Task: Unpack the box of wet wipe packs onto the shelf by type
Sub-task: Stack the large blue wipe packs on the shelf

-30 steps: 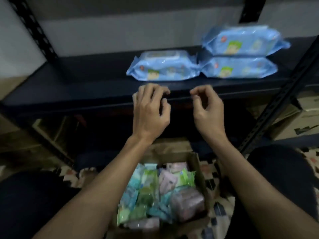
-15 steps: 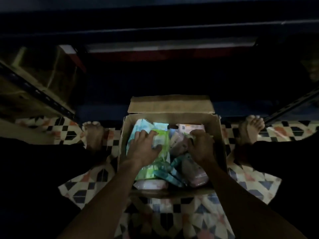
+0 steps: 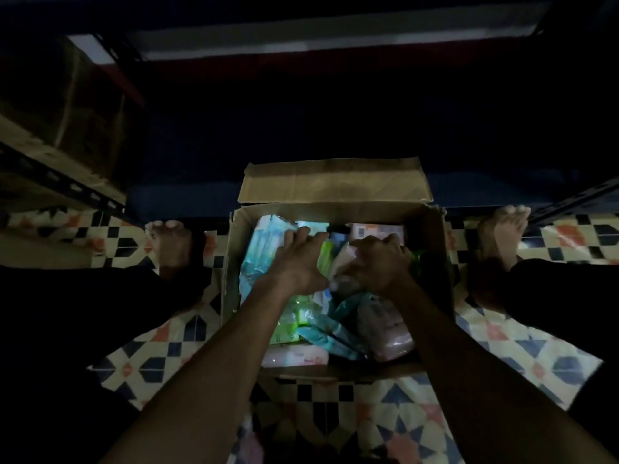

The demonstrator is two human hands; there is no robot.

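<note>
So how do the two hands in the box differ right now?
The left hand lies fairly flat, fingers stretched over a light blue pack; the right hand is curled, its grip bunched on a pinkish pack. The left reaches farther toward the box's back wall. Both are inside the box, on packs.

Both forearms point(image 3: 214, 373) are bare, with no sleeves, watch or rings in view. Dark trousers point(image 3: 67, 329) cover both legs, details lost in dim light. Both feet point(image 3: 172, 244) are bare, toes visible, no footwear.
</note>
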